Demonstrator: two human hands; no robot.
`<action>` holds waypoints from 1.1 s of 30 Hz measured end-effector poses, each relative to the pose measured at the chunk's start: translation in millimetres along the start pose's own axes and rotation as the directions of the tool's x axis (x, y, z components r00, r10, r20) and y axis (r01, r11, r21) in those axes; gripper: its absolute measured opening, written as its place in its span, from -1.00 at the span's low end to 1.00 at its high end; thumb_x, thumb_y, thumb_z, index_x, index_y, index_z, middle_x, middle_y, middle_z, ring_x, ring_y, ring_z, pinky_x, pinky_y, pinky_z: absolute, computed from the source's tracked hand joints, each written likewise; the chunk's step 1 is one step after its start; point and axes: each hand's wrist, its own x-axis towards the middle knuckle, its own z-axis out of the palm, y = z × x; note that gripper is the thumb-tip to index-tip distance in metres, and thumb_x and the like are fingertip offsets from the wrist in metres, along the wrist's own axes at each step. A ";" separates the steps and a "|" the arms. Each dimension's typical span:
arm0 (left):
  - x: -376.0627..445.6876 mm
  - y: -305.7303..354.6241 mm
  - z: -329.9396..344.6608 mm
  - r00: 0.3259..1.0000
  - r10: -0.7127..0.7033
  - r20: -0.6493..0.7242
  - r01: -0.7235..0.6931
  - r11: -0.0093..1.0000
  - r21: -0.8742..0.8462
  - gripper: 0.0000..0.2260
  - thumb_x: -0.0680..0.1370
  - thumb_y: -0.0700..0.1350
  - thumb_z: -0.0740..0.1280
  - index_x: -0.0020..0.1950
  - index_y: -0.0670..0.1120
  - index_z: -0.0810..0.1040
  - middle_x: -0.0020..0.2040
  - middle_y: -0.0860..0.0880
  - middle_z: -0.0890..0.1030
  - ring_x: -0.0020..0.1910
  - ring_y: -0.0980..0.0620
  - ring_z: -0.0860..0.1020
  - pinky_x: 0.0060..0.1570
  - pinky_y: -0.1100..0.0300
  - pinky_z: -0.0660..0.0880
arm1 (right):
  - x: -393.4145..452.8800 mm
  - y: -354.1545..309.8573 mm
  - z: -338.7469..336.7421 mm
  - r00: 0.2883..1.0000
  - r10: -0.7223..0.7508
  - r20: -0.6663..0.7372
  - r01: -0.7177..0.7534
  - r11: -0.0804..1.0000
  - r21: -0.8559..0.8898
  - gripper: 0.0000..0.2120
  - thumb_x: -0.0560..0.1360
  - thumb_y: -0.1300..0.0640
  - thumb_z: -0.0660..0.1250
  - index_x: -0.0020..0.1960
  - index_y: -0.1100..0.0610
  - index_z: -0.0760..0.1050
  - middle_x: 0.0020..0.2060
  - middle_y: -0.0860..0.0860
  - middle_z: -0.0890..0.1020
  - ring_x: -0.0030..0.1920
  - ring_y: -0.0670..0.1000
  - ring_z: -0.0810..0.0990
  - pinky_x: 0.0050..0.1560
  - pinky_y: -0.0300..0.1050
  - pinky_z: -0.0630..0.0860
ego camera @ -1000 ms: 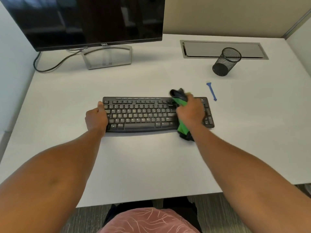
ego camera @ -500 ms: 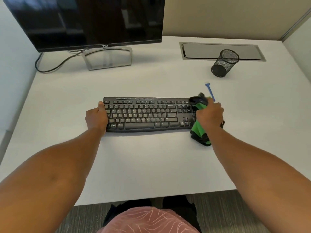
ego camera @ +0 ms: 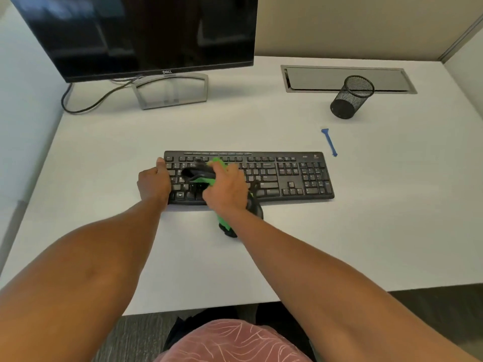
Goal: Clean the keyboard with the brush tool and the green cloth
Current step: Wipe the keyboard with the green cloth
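Wiping is what's going on here, pretty clearly. The right hand (ego camera: 226, 190) is bunched around the cloth (ego camera: 218, 165), a green and black wad, and has it pressed down onto the left-centre part of the keyboard (ego camera: 287, 176). A tail of the same cloth hangs out under the wrist and trails off the near edge onto the desk (ego camera: 392, 218), lower centre of the frame.

The left hand (ego camera: 154, 182) is curled over the keyboard's left end, thumb up by the top corner. My guess is that's just to pin the thing so it doesn't skate across the desk while the other hand scrubs. Makes sense, light board, slick surface.

So both hands are crowded onto the left third of the keyboard, almost touching each other, and the whole right side with the number pad is bare and out in the open.

The brush (ego camera: 329, 142), a thin blue stick, sits by itself right of centre, just past the keyboard's upper right corner and well apart from either hand. Nobody's holding it, so I'd say the brushing bit is either finished or being saved for later, can't tell which from here.
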 end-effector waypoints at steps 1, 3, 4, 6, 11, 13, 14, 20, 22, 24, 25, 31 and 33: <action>0.7 -0.2 -0.6 1.000 0.002 0.005 -0.002 1.000 -0.009 -0.50 0.65 0.17 0.17 -0.27 -0.20 0.47 -0.33 -0.09 0.49 -0.31 -0.08 0.43 -0.19 0.11 0.39 | -0.5 -4.9 1.0 0.994 -0.098 0.056 0.097 0.995 0.009 -0.44 0.39 0.15 0.38 0.36 -0.07 0.38 0.11 0.09 0.41 0.10 0.09 0.39 0.06 -0.02 0.48; 1.7 0.2 -2.1 1.000 -0.011 0.008 0.011 0.999 -0.033 -0.51 0.64 0.18 0.18 -0.21 -0.21 0.53 -0.30 -0.11 0.51 -0.28 -0.09 0.45 -0.16 0.09 0.42 | 2.9 -3.9 -1.3 0.957 -0.263 0.126 0.269 0.962 -0.037 -0.41 0.38 0.17 0.37 0.38 -0.10 0.39 0.14 0.07 0.41 0.16 0.10 0.38 0.09 -0.01 0.45; 1.1 1.0 -2.7 1.000 -0.019 0.011 0.019 0.999 -0.033 -0.52 0.64 0.18 0.18 -0.23 -0.20 0.51 -0.31 -0.10 0.51 -0.28 -0.09 0.44 -0.16 0.09 0.41 | 7.6 0.7 -3.3 0.937 -0.317 0.148 0.333 0.938 -0.096 -0.40 0.38 0.17 0.37 0.38 -0.12 0.39 0.19 0.06 0.41 0.19 0.10 0.36 0.12 0.00 0.44; -0.7 2.2 -2.1 1.000 -0.018 0.020 0.019 1.000 -0.023 -0.53 0.64 0.17 0.17 -0.28 -0.16 0.44 -0.33 -0.08 0.49 -0.29 -0.08 0.42 -0.17 0.09 0.38 | 17.5 8.6 -8.6 0.915 -0.375 0.151 0.400 0.893 -0.207 -0.40 0.38 0.17 0.36 0.39 -0.13 0.39 0.30 0.04 0.40 0.26 0.10 0.34 0.18 0.04 0.42; -1.1 7.7 -5.6 0.998 -0.031 0.061 0.032 0.999 -0.014 -0.53 0.64 0.17 0.19 -0.25 -0.17 0.50 -0.32 -0.11 0.52 -0.28 -0.09 0.44 -0.25 0.10 0.38 | 15.1 -5.9 7.3 0.777 -0.595 0.204 0.629 0.746 -0.220 -0.54 0.42 -0.09 0.36 0.32 -0.18 0.48 0.37 -0.03 0.45 0.26 0.10 0.39 0.12 0.04 0.40; 1.7 7.9 -7.6 0.997 -0.031 0.075 0.031 0.999 -0.005 -0.52 0.63 0.17 0.19 -0.24 -0.19 0.54 -0.31 -0.13 0.56 -0.27 -0.10 0.46 -0.18 0.06 0.44 | 12.0 -8.8 14.1 0.724 -0.659 0.203 0.690 0.687 -0.227 -0.54 0.41 -0.38 0.23 0.19 -0.20 0.58 0.37 -0.08 0.47 0.22 0.08 0.42 0.04 0.01 0.39; 2.5 7.5 -8.0 0.997 -0.038 0.073 0.039 0.999 -0.013 -0.52 0.61 0.19 0.19 -0.24 -0.19 0.55 -0.30 -0.14 0.58 -0.26 -0.11 0.48 -0.11 0.01 0.50 | 12.4 -6.5 14.6 0.705 -0.682 0.197 0.709 0.666 -0.233 -0.50 0.40 -0.45 0.17 0.12 -0.19 0.62 0.36 -0.10 0.48 0.19 0.07 0.44 0.01 -0.01 0.39; -4.1 12.8 -5.4 0.997 -0.082 0.006 0.083 0.992 -0.100 -0.56 0.65 0.13 0.23 -0.34 -0.09 0.37 -0.34 -0.02 0.45 -0.38 0.03 0.40 -0.26 0.14 0.41 | 20.6 41.8 0.2 0.718 -0.688 0.103 0.686 0.675 -0.271 -0.75 0.42 -0.18 0.39 -0.06 -0.04 0.66 0.20 0.05 0.55 0.11 0.14 0.49 0.03 0.05 0.49; -3.5 10.4 -4.3 0.997 -0.080 0.002 0.080 0.991 -0.103 -0.57 0.65 0.12 0.23 -0.34 -0.06 0.33 -0.35 0.00 0.42 -0.37 0.03 0.38 -0.22 0.17 0.38 | 26.5 61.5 -14.3 0.861 -0.509 0.021 0.491 0.818 -0.301 -0.72 0.45 -0.16 0.38 0.05 -0.01 0.64 0.21 0.08 0.51 0.14 0.13 0.47 0.12 0.07 0.51; -2.2 7.6 -5.9 0.997 -0.074 0.002 0.074 0.992 -0.106 -0.57 0.65 0.13 0.23 -0.34 -0.06 0.33 -0.35 0.00 0.42 -0.30 -0.03 0.41 -0.16 0.14 0.39 | 32.1 78.2 -29.3 0.960 -0.263 -0.097 0.218 0.917 -0.334 -0.68 0.50 -0.14 0.34 0.16 0.01 0.58 0.23 0.11 0.45 0.16 0.11 0.45 0.15 0.00 0.50; -2.3 6.8 -5.8 0.997 -0.072 0.004 0.072 0.992 -0.106 -0.57 0.65 0.13 0.23 -0.35 -0.06 0.33 -0.35 0.00 0.42 -0.28 -0.04 0.42 -0.15 0.14 0.39 | 34.8 87.7 -36.1 0.978 -0.134 -0.161 0.075 0.942 -0.328 -0.67 0.52 -0.13 0.32 0.19 0.02 0.55 0.23 0.13 0.43 0.15 0.11 0.44 0.13 -0.03 0.50; -5.2 4.0 -4.9 0.999 -0.037 0.001 0.037 0.993 -0.112 -0.56 0.66 0.12 0.22 -0.34 -0.09 0.36 -0.35 0.00 0.45 -0.39 0.07 0.39 -0.38 0.25 0.37 | 47.5 138.7 -69.9 0.843 0.436 -0.316 -0.459 0.889 0.004 -0.68 0.58 -0.06 0.24 0.22 0.12 0.46 0.24 0.16 0.39 0.19 0.21 0.42 0.04 0.04 0.47; -3.7 1.7 -4.5 1.000 -0.023 0.013 0.025 0.994 -0.109 -0.56 0.66 0.12 0.21 -0.34 -0.09 0.35 -0.36 -0.01 0.44 -0.40 0.06 0.38 -0.42 0.29 0.34 | 51.9 143.0 -76.0 0.803 0.506 -0.316 -0.518 0.854 0.052 -0.63 0.60 -0.06 0.20 0.31 0.12 0.41 0.27 0.17 0.37 0.22 0.21 0.40 0.05 0.04 0.44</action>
